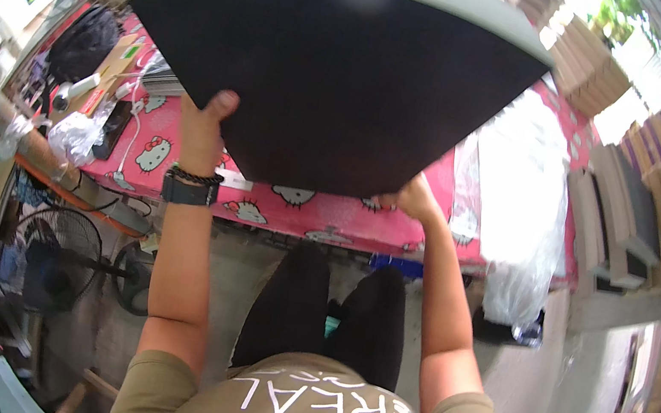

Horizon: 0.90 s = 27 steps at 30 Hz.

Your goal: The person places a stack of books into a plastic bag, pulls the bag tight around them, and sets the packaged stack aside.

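Holding the large black rectangular panel with a pale grey edge [341,87] above the pink patterned tablecloth [324,219], I clamp my left hand [204,131] on its left side, right hand [409,198] at its near right corner; it looks stiff, bulky, best gripped at opposite edges.

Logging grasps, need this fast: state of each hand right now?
Left hand: holding the black-faced panel at its left edge, thumb on the black face.
Right hand: holding the same panel near its lower right corner.
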Tool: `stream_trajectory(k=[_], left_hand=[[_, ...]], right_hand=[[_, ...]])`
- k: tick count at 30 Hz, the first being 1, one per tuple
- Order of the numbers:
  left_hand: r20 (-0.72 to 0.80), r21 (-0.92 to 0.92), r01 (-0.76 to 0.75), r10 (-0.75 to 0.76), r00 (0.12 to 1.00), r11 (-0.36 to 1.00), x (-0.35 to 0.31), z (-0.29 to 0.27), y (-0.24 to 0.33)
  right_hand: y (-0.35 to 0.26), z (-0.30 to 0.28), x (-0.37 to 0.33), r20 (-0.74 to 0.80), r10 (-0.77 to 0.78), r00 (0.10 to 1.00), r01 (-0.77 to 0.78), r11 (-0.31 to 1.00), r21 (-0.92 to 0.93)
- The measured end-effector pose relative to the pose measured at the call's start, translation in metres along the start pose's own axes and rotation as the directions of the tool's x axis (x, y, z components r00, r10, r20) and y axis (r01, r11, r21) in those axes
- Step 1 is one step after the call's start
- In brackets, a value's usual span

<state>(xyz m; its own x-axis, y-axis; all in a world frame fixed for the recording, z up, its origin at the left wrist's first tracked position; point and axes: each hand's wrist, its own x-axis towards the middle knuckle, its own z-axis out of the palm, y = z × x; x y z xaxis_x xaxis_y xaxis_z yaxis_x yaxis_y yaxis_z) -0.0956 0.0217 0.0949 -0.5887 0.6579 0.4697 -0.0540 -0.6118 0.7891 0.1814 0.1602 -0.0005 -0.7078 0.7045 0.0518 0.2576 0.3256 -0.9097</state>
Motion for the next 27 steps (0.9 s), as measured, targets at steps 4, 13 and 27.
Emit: stream_trajectory(k=[4,13,27], left_hand=[[0.209,0.178,-0.329,0.292,0.933,0.927,0.003,0.037,0.039],[0.603,0.344,-0.461,0.184,0.776,0.818,0.028,0.107,0.080],[-0.054,-0.478,0.021,-0.053,0.997,0.878,-0.036,-0.015,0.053]], right_hand=[[-0.006,-0.002,0.005,-0.132,-0.112,0.985,0.095,0.987,-0.131],[0.015,0.064,-0.018,-0.466,-0.465,0.753,0.362,0.884,-0.297],[-0.097,-0.016,-0.112,-0.470,-0.390,0.792,0.364,0.919,-0.149]])
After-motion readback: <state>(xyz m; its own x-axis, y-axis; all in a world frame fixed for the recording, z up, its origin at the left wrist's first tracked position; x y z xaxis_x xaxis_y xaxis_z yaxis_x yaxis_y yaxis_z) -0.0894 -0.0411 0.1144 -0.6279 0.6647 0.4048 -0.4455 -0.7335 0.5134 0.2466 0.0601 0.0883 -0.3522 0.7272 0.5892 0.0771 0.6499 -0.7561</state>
